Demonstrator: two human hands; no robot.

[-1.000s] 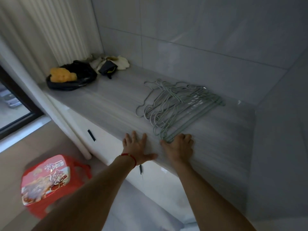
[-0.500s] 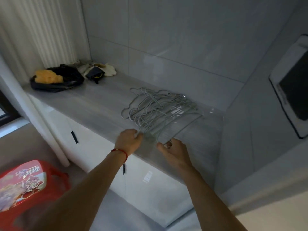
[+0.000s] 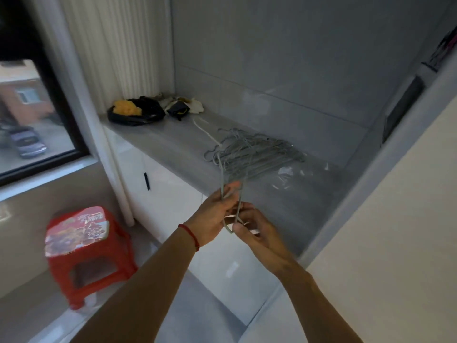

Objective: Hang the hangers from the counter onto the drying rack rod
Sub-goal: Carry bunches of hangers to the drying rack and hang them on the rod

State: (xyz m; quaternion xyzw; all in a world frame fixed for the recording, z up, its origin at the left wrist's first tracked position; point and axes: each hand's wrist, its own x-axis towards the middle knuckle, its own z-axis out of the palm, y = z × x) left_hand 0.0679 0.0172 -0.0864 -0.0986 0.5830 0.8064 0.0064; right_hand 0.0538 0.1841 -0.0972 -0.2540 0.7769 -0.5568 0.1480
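Note:
A pile of thin grey-green wire hangers (image 3: pixel 257 154) lies on the grey counter (image 3: pixel 170 139), toward its right end. My left hand (image 3: pixel 212 216), with a red string at the wrist, grips the near ends of a few hangers (image 3: pixel 231 201) pulled out past the counter's front edge. My right hand (image 3: pixel 254 231) pinches the same wires just below and to the right of the left hand. The far parts of these hangers still rest in the pile. No drying rack rod is in view.
A black bag with a yellow sponge (image 3: pixel 134 112) and some cloths (image 3: pixel 184 106) sit at the counter's far left end. A red plastic stool (image 3: pixel 84 251) stands on the floor at the left. White cabinet doors (image 3: pixel 173 194) run below the counter. A wall closes the right side.
Both hands have left the counter top and taken hold of hanger ends, drawing them toward me off the front edge. My view has swung left and back.

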